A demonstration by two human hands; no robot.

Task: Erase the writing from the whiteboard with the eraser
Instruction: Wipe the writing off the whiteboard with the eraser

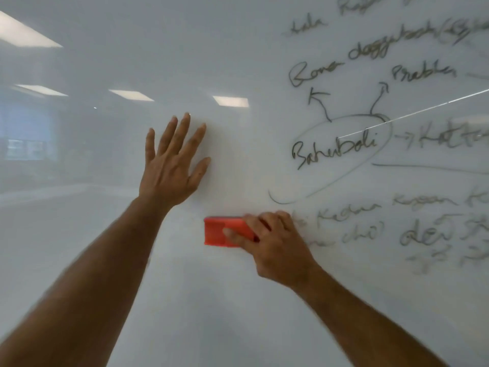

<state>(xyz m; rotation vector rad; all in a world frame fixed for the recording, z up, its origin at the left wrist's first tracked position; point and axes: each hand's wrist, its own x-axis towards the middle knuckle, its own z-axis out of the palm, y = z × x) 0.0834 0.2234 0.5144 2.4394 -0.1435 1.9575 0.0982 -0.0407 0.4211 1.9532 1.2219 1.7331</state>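
Note:
A glossy whiteboard fills the view. Dark handwriting with arrows and an oval covers its right half; the left half shows no writing. My right hand grips a red-orange eraser and presses it flat on the board, just left of the lower lines of writing. My left hand lies flat on the board with fingers spread, above and to the left of the eraser, holding nothing.
Ceiling lights and a window are reflected in the board's left and middle. A thin bright line crosses the writing at the upper right.

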